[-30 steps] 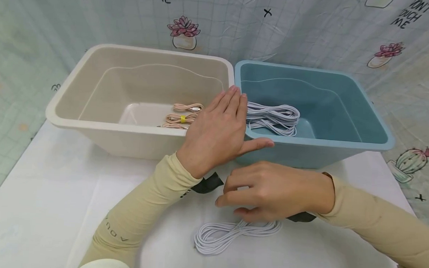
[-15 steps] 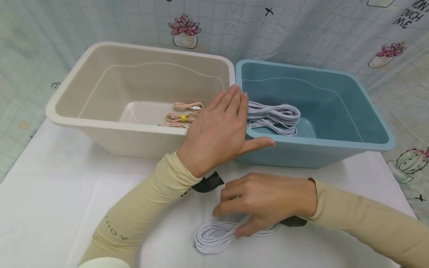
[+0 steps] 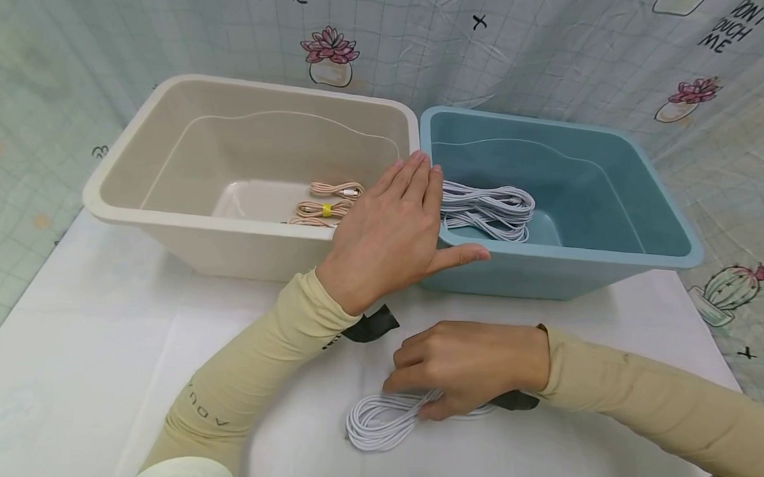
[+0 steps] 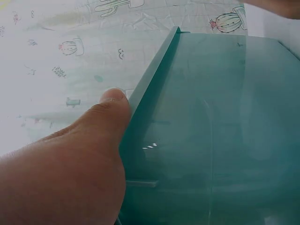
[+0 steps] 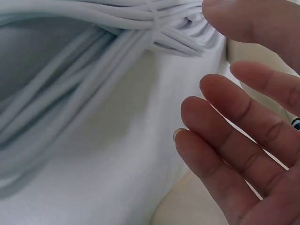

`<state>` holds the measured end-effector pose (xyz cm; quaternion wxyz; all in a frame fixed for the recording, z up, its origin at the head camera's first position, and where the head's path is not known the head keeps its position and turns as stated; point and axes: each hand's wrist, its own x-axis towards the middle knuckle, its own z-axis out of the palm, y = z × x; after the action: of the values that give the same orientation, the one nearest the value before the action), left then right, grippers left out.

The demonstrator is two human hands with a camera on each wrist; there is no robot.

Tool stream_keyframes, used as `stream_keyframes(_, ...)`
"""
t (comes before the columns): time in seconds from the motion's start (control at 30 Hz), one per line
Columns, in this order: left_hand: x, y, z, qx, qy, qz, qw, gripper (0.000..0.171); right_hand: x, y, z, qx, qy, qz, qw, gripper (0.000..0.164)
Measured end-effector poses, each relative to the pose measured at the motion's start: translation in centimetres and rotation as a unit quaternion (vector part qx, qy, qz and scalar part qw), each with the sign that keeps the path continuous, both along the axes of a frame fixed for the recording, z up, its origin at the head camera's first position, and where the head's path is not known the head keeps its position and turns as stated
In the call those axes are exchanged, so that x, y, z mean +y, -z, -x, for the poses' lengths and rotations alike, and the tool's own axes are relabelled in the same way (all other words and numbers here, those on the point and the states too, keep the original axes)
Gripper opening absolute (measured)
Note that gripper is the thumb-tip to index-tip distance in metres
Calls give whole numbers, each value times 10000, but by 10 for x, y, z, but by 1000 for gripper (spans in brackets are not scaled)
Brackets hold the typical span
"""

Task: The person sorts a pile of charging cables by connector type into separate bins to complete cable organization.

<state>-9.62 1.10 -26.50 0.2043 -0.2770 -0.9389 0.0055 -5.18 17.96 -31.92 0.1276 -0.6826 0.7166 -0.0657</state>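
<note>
A coiled white cable (image 3: 382,422) lies on the white tabletop, tied at its middle. My right hand (image 3: 472,361) is over that tie. In the right wrist view, the thumb is beside the bundle (image 5: 126,21) and the other fingers are bent loosely, apart from it. My left hand (image 3: 389,228) lies flat, fingers straight, across the adjoining rims of the beige bin (image 3: 242,251) and the blue bin (image 3: 583,256). Its thumb rests along the blue rim, also seen in the left wrist view as a green-looking bin wall (image 4: 201,117). The left palm is hidden.
Inside the beige bin are several tan cables (image 3: 320,208), one with a yellow tie, partly hidden by the left hand. White coiled cables (image 3: 493,207) lie in the blue bin. Behind both bins hangs a patterned curtain (image 3: 389,42).
My right hand has come down and slightly left onto the coiled white cable, which stays in place. The left hand has kept its position on the bin rims.
</note>
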Motion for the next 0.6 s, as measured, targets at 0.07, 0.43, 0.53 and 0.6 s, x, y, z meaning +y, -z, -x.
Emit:
stream_keyframes(0.07,0,0,0,-16,-1,6,10000,111,0,2,0,-33,-13,-66,10000,37)
stream_keyframes(0.43,0,0,0,1,3,25,10000,111,-4,11,-4,-155,-137,-235,9995,33)
stream_keyframes(0.53,0,0,1,39,-2,17,10000,111,-6,12,-4,-192,-153,-299,9993,33)
stream_keyframes(0.6,0,0,1,62,-10,29,10000,111,-7,12,-4,-200,-148,-327,9992,33)
